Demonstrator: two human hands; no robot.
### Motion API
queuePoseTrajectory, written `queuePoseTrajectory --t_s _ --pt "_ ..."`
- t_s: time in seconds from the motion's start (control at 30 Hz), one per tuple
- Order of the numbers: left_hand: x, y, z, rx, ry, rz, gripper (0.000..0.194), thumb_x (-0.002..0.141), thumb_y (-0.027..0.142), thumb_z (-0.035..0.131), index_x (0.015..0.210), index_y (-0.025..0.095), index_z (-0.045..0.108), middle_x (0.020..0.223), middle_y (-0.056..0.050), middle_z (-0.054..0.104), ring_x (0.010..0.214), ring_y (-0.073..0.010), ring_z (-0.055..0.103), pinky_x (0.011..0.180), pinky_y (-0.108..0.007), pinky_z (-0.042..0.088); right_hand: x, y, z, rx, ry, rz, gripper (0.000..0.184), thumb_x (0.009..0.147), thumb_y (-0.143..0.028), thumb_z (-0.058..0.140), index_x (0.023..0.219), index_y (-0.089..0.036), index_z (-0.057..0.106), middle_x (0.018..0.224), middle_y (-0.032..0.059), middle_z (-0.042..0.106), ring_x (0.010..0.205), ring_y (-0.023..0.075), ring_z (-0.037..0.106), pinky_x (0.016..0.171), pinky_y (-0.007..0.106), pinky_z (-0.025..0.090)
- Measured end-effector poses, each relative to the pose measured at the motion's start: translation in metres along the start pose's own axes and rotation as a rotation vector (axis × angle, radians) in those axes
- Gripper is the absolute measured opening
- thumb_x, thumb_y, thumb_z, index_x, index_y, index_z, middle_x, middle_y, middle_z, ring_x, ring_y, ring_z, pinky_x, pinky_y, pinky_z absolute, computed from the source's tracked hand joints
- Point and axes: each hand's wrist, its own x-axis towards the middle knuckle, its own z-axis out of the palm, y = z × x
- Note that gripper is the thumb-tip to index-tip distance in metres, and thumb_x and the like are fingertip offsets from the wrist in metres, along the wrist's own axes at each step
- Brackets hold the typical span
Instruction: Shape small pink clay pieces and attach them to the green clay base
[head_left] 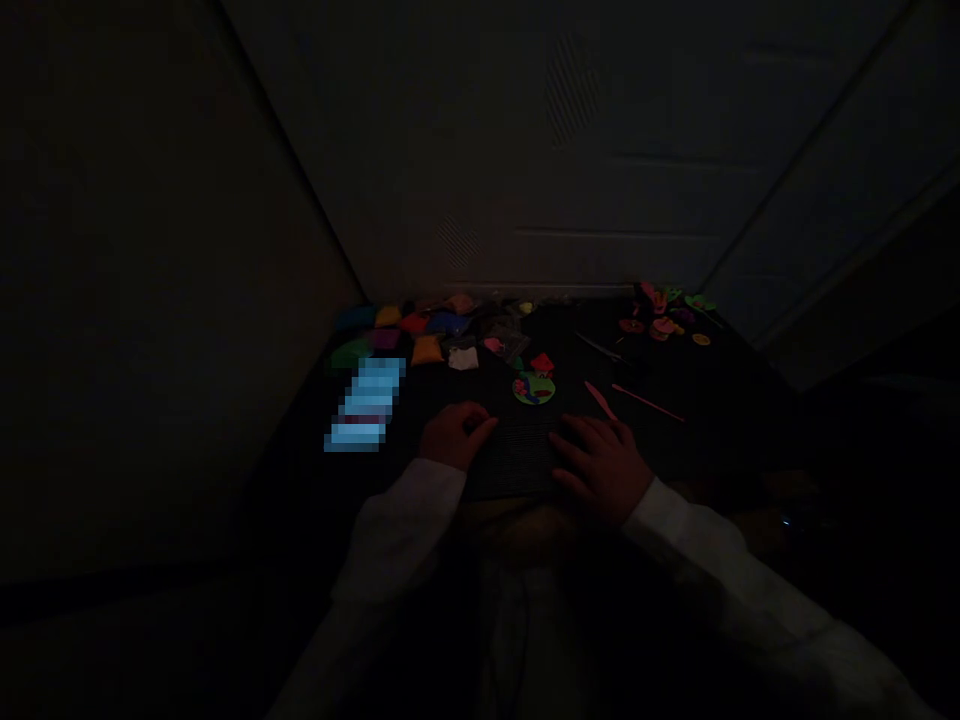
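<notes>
My left hand (454,435) rests on the dark tabletop, its fingers curled in and the thumb pointing right. Whether anything is inside those fingers is too dark to see. My right hand (600,460) lies palm down with fingers spread, holding nothing. Just beyond and between both hands sits a round green clay disc (534,389) with blue, pink and brown shapes on it. A small red-roofed clay house (542,364) stands at its back edge. Close to my right fingertips are a pink modelling knife (599,398) and a thin pink stick-like tool (649,402).
Several coloured clay packets, an orange one (427,350) among them, crowd the back left. A lit, blurred phone-like screen (366,405) lies left. Scissors (598,347) and several colourful clay pieces (664,328) are at the back right. A pale wall (487,150) closes off the far side.
</notes>
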Motion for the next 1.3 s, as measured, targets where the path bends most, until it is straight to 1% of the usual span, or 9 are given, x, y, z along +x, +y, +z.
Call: queuePoseTrajectory --t_s 0.23,0.33,0.43,0.6,0.83,1.0,1.1,1.2,1.3 --pt "-0.001 -0.001 -0.001 0.031 -0.014 0.012 0.017 0.071 0.031 0.051 0.08 0.02 0.061 0.073 -0.001 0.063 0.067 -0.0133 0.055 0.061 -0.025 0.043 0.011 0.003 -0.001 0.029 0.015 0.037 0.046 0.08 -0.048 0.034 0.12 -0.027 0.04 0.126 0.0077 0.038 0.112 0.0239 0.034 0.088 0.045 0.024" --pt "-0.002 -0.001 -0.001 0.02 -0.017 0.022 0.018 0.07 0.03 0.051 0.081 0.02 0.061 0.075 -0.002 0.063 0.069 -0.0136 0.055 0.062 -0.025 0.043 0.007 0.021 -0.003 0.045 0.073 0.087 0.044 0.081 -0.044 0.036 0.119 -0.022 0.042 0.123 0.0083 0.041 0.11 0.022 0.037 0.087 0.04 0.03" --pt "-0.002 -0.002 0.0 0.0 -0.02 0.032 0.018 0.07 0.029 0.051 0.082 0.019 0.062 0.077 -0.002 0.063 0.07 -0.0136 0.056 0.063 -0.025 0.044 0.006 0.044 -0.002 0.051 0.109 0.196 0.041 0.08 -0.038 0.04 0.112 -0.015 0.049 0.113 0.0102 0.05 0.106 0.0194 0.043 0.087 0.033 0.034" --pt "-0.003 -0.002 -0.001 -0.002 -0.027 0.042 0.018 0.07 0.029 0.051 0.081 0.019 0.062 0.076 -0.002 0.064 0.07 -0.0137 0.056 0.064 -0.025 0.044 0.014 0.065 0.0 0.033 -0.066 0.419 0.03 0.08 -0.033 0.04 0.099 -0.019 0.057 0.111 0.0065 0.052 0.1 0.0143 0.049 0.084 0.024 0.038" --pt "-0.002 -0.002 0.001 0.017 -0.011 0.05 0.019 0.07 0.029 0.052 0.081 0.018 0.062 0.076 -0.002 0.064 0.07 -0.014 0.056 0.064 -0.025 0.044 0.016 0.061 -0.011 -0.062 -0.177 0.505 0.025 0.076 -0.029 0.042 0.087 -0.017 0.06 0.092 0.0086 0.059 0.077 0.0176 0.057 0.062 0.026 0.041" --pt "-0.002 -0.003 0.001 0.015 0.001 0.055 0.018 0.07 0.028 0.052 0.08 0.018 0.062 0.074 -0.002 0.063 0.068 -0.0137 0.056 0.063 -0.025 0.044 0.016 0.064 -0.013 -0.122 -0.164 0.561 0.026 0.078 -0.029 0.04 0.091 -0.015 0.057 0.09 0.0095 0.058 0.079 0.0174 0.056 0.061 0.024 0.038" --pt "-0.003 -0.003 -0.001 0.015 0.001 0.059 0.017 0.071 0.029 0.051 0.079 0.018 0.062 0.074 -0.002 0.063 0.068 -0.0135 0.055 0.063 -0.025 0.044 0.013 0.053 -0.015 -0.123 -0.142 0.599 0.03 0.082 -0.032 0.035 0.093 -0.013 0.054 0.087 0.0101 0.058 0.075 0.0141 0.056 0.058 0.021 0.037" --pt "-0.003 -0.001 -0.001 0.026 -0.008 0.055 0.018 0.071 0.03 0.051 0.08 0.019 0.062 0.075 -0.002 0.063 0.068 -0.0135 0.055 0.063 -0.025 0.044 0.005 0.023 -0.019 -0.027 -0.133 0.636 0.033 0.085 -0.036 0.026 0.098 -0.017 0.05 0.073 0.0051 0.06 0.058 0.0115 0.056 0.047 0.02 0.031" --pt "-0.002 0.0 -0.001 0.032 -0.025 0.047 0.019 0.071 0.03 0.05 0.081 0.018 0.062 0.076 -0.002 0.064 0.068 -0.0136 0.055 0.063 -0.025 0.043 -0.004 -0.011 -0.021 0.096 -0.218 0.524 0.029 0.085 -0.037 0.027 0.099 -0.02 0.046 0.069 0.0021 0.061 0.054 0.0118 0.056 0.043 0.02 0.027"
